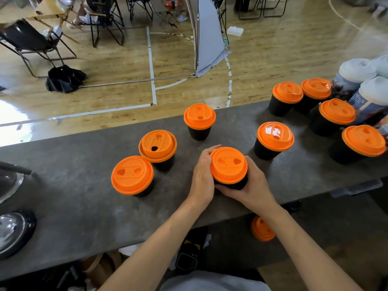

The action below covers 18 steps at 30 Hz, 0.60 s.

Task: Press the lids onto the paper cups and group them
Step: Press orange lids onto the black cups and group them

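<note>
Both hands are wrapped round one black cup (237,185) near the middle of the grey table (84,206), close to its near edge. The left hand (202,177) is curled on its left side, the right hand (253,186) grips it from the near right, and its orange lid (228,164) sits on top. Just to the left stands a lidded pair (132,175) – the farther one's lid looks tilted – with a lone cup (199,119) farther back, another cup (275,136) to the right, and a cluster of four (337,111) at the far right beside some white-lidded cups (357,70). A loose lid (261,229) shows below the table's near edge, partly behind the right forearm.
</note>
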Tool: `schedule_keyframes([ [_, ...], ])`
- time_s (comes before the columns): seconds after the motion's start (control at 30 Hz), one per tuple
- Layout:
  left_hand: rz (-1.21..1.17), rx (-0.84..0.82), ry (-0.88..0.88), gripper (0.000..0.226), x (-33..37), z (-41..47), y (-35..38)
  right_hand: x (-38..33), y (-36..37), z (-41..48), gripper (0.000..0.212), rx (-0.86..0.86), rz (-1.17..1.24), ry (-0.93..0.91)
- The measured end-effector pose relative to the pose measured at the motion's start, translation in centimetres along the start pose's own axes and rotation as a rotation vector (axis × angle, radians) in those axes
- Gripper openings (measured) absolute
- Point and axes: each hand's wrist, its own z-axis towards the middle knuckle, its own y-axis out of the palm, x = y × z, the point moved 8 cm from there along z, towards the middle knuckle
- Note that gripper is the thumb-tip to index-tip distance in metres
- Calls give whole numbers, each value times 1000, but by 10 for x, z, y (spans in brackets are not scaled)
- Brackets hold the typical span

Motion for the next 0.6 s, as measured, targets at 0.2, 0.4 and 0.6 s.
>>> schedule_keyframes([
  [0.2,18,-106,-101,45,0,14,6,1,2,0,86,-38,5,-10],
  [0.4,66,-54,-34,50,0,9,4,-1,0,-1,84,19,27,39],
  [0.6,86,-116,-53,56,-1,20,0,0,0,0,84,-20,41,11],
])
